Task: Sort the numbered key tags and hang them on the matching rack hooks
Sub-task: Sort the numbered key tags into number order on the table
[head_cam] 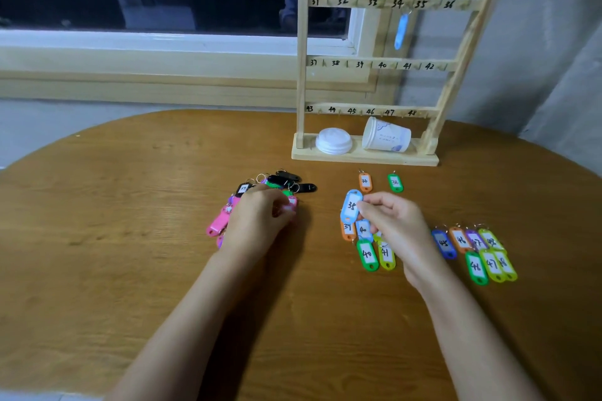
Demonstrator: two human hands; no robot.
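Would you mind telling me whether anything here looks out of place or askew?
Yes: the paper cup lies tipped on its side on the rack's base, beside the white lids; no spill shows.

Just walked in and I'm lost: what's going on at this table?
A person is sorting numbered key tags on a table. The right hand pinches tag 35; the left hand grips a pink tag in the unsorted pile. Sorted tags lie around the right hand. On the rack, one blue tag hangs between labels 34 and 35.
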